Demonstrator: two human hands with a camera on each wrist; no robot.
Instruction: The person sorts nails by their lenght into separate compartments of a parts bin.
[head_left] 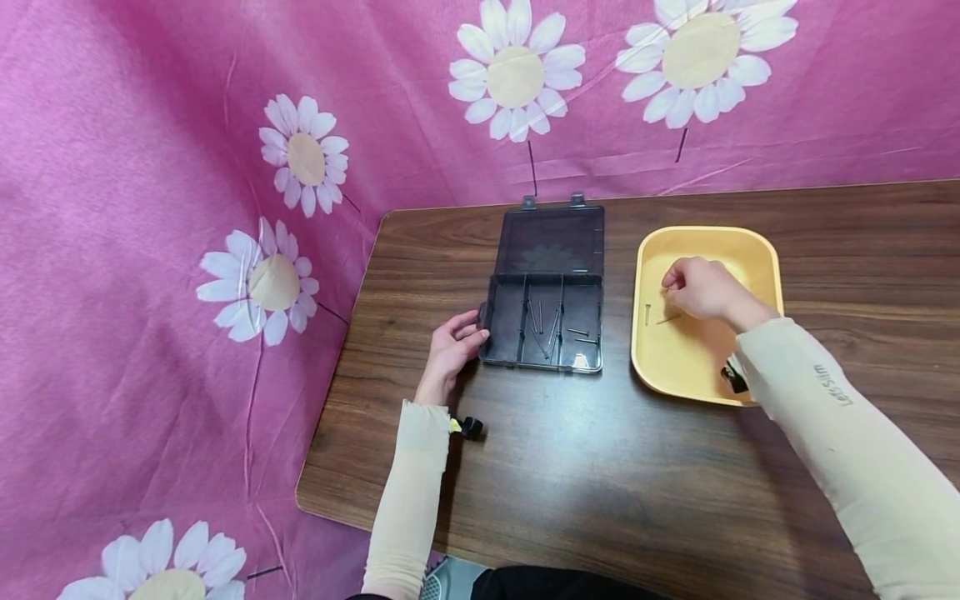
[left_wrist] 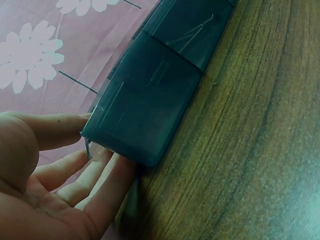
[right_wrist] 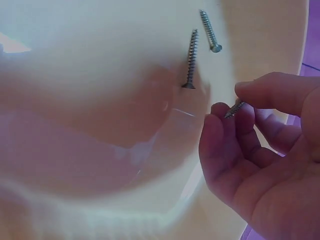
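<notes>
My right hand (head_left: pixel 703 287) is over the yellow tray (head_left: pixel 776 275), pinching a small screw (right_wrist: pixel 234 108) between thumb and fingertips, its threaded tip showing. Two more screws lie on the tray floor: a darker screw (right_wrist: pixel 191 60) and a paler screw (right_wrist: pixel 211 32) beside it. On the left, my left hand (head_left: pixel 452 346) holds the near-left side of a dark see-through compartment box (head_left: pixel 504 317), thumb at one edge and fingers against its end wall. The box's lid (head_left: pixel 551 242) is folded back. Several long screws (head_left: pixel 555 329) lie in the middle compartment, and short screws (head_left: pixel 578 332) in the right one.
Both containers stand on a dark wood table (head_left: pixel 540 467), the tray to the right of the box. A pink flowered cloth (head_left: pixel 405 100) hangs behind and to the left. Small black wrist cameras are strapped at both sleeves.
</notes>
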